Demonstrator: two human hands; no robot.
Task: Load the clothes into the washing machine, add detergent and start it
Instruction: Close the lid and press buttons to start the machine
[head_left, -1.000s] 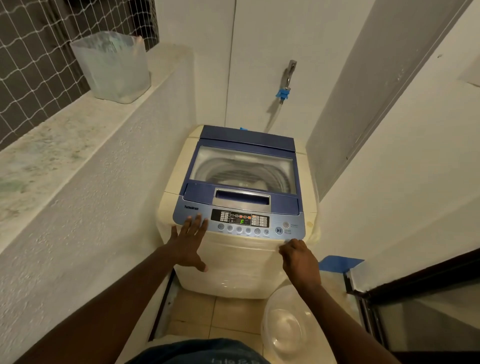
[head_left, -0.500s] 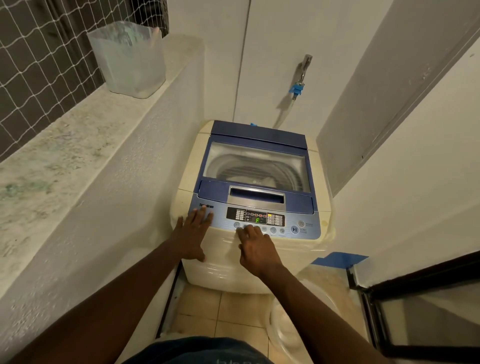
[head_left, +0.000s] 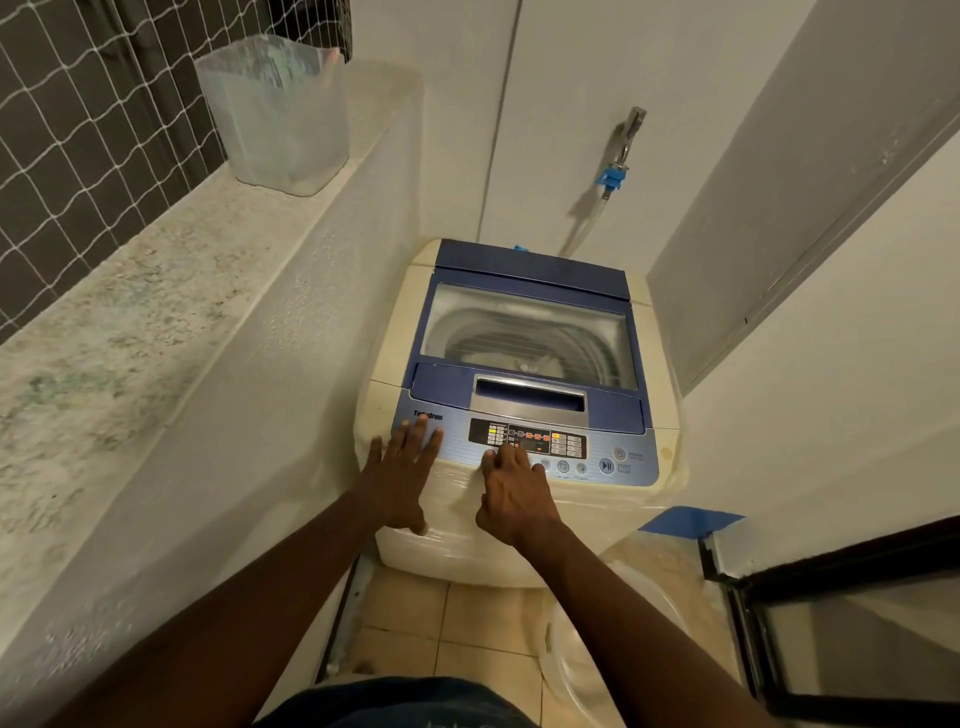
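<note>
A cream top-loading washing machine (head_left: 405, 332) with a blue lid (head_left: 530, 270) stands in the corner, lid down. Through the lid's window pale clothes (head_left: 524, 361) show in the drum. The control panel (head_left: 527, 441) at the front is lit with orange and yellow indicators. My left hand (head_left: 402, 470) lies flat, fingers spread, on the panel's left end and front edge. My right hand (head_left: 511, 491) rests over the front edge with a fingertip on a button at the panel's lower left. Neither hand holds anything.
A translucent plastic container (head_left: 275, 111) stands on the stone ledge (head_left: 130, 322) at the left, before netting. A tap with a blue hose fitting (head_left: 613, 174) is on the back wall. A clear plastic tub (head_left: 618, 654) sits on the tiled floor, right of my legs. A dark door frame (head_left: 831, 566) is at the lower right.
My right hand moved left from the panel's right end to the buttons at its lower left. The display changed from a green character to orange lights. My left hand stayed put.
</note>
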